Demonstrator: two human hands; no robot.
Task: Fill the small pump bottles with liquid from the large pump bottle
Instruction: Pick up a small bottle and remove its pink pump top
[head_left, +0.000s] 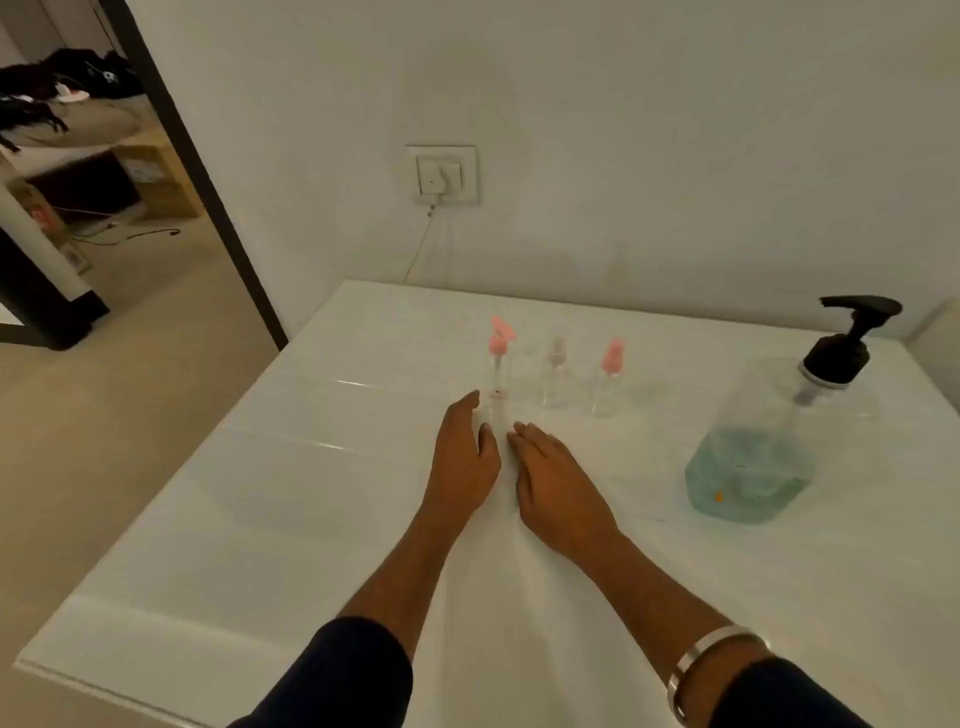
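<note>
Clear small bottles (556, 379) stand far of both spread, empty hands, left hand (464, 457) and right hand (556, 478); big bottle (769, 441) stands right. Light leftmost bottle (496, 384) may tip if fingers bump it

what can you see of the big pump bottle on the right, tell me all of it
The big pump bottle stands upright on the white table, right of the three small bottles. Its body looks like clear plastic, with blue-green liquid filling roughly the lower part. A black pump head tops it, spout pointing left. Neither hand touches it.
</note>
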